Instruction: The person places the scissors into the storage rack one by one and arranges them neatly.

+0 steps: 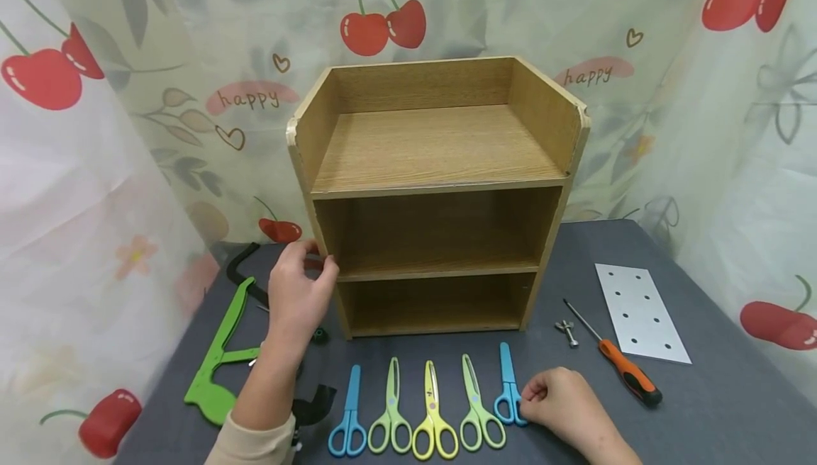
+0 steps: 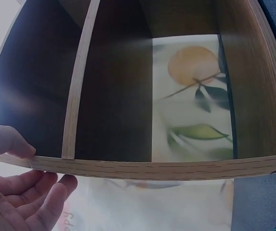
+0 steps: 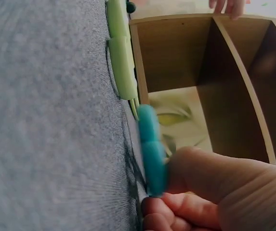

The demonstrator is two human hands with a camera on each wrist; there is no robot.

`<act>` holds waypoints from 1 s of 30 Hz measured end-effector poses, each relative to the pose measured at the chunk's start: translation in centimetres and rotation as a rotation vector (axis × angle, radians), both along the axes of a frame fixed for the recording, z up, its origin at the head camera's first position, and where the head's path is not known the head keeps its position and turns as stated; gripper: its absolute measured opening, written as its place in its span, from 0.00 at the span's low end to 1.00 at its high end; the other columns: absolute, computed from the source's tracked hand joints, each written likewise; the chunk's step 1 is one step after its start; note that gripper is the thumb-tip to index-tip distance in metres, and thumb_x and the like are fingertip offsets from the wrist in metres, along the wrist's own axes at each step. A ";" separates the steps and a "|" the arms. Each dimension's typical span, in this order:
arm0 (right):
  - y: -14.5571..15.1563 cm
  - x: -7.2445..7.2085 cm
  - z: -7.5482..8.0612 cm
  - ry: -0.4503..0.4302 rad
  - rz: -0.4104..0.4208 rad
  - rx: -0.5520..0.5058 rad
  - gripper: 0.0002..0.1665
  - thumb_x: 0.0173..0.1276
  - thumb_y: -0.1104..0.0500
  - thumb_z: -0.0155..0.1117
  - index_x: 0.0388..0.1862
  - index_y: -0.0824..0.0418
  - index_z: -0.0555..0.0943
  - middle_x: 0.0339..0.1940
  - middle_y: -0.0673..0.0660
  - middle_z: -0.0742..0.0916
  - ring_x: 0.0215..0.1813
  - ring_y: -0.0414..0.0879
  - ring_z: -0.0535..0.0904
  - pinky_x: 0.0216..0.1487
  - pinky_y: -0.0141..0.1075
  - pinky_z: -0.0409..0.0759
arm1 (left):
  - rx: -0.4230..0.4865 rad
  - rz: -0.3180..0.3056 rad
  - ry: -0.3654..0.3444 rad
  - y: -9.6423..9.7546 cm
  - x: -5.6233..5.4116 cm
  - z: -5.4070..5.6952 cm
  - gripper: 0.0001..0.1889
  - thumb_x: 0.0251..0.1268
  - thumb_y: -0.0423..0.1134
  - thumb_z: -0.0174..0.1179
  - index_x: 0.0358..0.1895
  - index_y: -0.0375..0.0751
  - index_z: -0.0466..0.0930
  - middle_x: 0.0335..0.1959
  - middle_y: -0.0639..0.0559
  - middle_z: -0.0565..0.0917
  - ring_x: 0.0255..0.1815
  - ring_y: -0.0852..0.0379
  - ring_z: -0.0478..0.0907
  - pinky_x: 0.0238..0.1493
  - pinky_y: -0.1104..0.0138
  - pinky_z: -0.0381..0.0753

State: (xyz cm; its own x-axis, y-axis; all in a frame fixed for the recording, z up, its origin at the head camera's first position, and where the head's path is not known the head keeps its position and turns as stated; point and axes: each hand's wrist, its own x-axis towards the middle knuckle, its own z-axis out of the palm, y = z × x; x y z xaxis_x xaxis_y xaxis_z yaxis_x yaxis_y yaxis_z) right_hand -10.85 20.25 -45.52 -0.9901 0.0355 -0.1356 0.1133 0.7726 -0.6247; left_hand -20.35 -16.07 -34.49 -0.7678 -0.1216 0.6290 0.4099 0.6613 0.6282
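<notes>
A wooden shelf unit point(image 1: 440, 273) with two open compartments and a tray-like top stands at the back of the table. My left hand point(image 1: 298, 298) grips the edge of its left side panel point(image 2: 128, 169), thumb on the inner side and fingers outside. In front of the shelf, several scissors lie in a row, points away from me: blue scissors point(image 1: 349, 419), green scissors point(image 1: 391, 415), yellow scissors point(image 1: 433, 419), another green pair point(image 1: 475, 412), and blue scissors point(image 1: 506, 373) at the right end. My right hand point(image 1: 568, 405) pinches the handle loop of the right-end blue pair.
Left of the shelf lies a green saw-like tool point(image 1: 220, 359), with a black curved piece point(image 1: 239, 266) behind it. At the right are an orange-handled screwdriver point(image 1: 622, 366), a small metal bolt point(image 1: 567, 332) and a white perforated plate point(image 1: 641, 312). Cherry-print curtains surround the table.
</notes>
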 end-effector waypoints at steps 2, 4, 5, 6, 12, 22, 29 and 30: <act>0.0 0.1 0.1 0.014 -0.007 0.001 0.07 0.48 0.65 0.75 0.21 0.56 0.83 0.18 0.47 0.81 0.24 0.41 0.75 0.29 0.35 0.74 | -0.001 0.000 0.001 0.0 0.0 0.0 0.13 0.65 0.31 0.65 0.50 0.28 0.81 0.44 0.38 0.82 0.39 0.44 0.85 0.32 0.52 0.85; 0.1 0.2 0.2 0.022 -0.012 -0.001 0.07 0.48 0.65 0.74 0.21 0.56 0.83 0.18 0.47 0.81 0.24 0.42 0.75 0.29 0.34 0.73 | 0.000 -0.002 0.006 0.0 0.0 -0.1 0.13 0.64 0.31 0.65 0.50 0.28 0.81 0.44 0.38 0.82 0.39 0.44 0.85 0.31 0.52 0.85; 0.2 0.3 0.3 0.024 -0.013 -0.004 0.07 0.47 0.65 0.74 0.21 0.56 0.83 0.18 0.47 0.81 0.24 0.42 0.75 0.29 0.34 0.73 | 0.001 -0.002 0.008 0.0 0.1 -0.1 0.13 0.64 0.31 0.65 0.50 0.28 0.81 0.44 0.39 0.82 0.39 0.44 0.85 0.31 0.52 0.85; 0.2 0.4 0.4 0.022 -0.014 -0.008 0.08 0.47 0.65 0.74 0.21 0.56 0.83 0.18 0.47 0.81 0.24 0.42 0.75 0.29 0.34 0.73 | 0.001 -0.002 0.009 0.1 0.1 -0.1 0.13 0.64 0.31 0.65 0.50 0.28 0.81 0.44 0.39 0.82 0.39 0.44 0.85 0.31 0.52 0.85; 0.2 0.7 1.6 0.001 -0.032 0.000 0.07 0.49 0.65 0.73 0.22 0.56 0.83 0.18 0.48 0.80 0.24 0.43 0.74 0.27 0.33 0.70 | 0.001 0.006 0.012 0.0 0.1 -0.3 0.13 0.64 0.31 0.65 0.49 0.29 0.82 0.44 0.39 0.82 0.39 0.44 0.85 0.31 0.52 0.84; 0.8 2.1 4.3 -0.011 -0.128 -0.031 0.03 0.52 0.62 0.71 0.26 0.58 0.84 0.20 0.49 0.81 0.26 0.44 0.75 0.28 0.35 0.72 | -0.005 0.002 0.011 0.0 0.1 -0.1 0.13 0.64 0.32 0.64 0.50 0.28 0.81 0.44 0.38 0.82 0.39 0.43 0.84 0.32 0.52 0.84; 1.5 3.4 6.5 0.035 -0.160 -0.066 0.03 0.56 0.60 0.71 0.29 0.57 0.85 0.22 0.49 0.83 0.29 0.43 0.77 0.30 0.33 0.73 | -0.005 0.002 0.016 0.0 0.1 0.1 0.13 0.64 0.31 0.64 0.50 0.28 0.82 0.44 0.38 0.82 0.40 0.43 0.84 0.32 0.52 0.84; 1.5 3.6 6.8 0.056 -0.156 -0.058 0.03 0.56 0.59 0.71 0.30 0.56 0.86 0.22 0.48 0.83 0.29 0.42 0.77 0.30 0.33 0.73 | -0.006 0.001 0.017 0.0 0.1 0.1 0.13 0.64 0.31 0.64 0.50 0.28 0.82 0.44 0.38 0.82 0.40 0.43 0.84 0.32 0.52 0.84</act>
State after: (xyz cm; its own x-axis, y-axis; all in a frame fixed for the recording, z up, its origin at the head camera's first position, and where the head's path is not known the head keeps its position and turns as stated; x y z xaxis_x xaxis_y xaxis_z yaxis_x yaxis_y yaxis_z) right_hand -7.22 21.78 -38.74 -0.9793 0.1826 -0.0872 0.1927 0.7106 -0.6767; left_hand -20.28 -16.12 -34.41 -0.7566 -0.1191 0.6430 0.4198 0.6654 0.6172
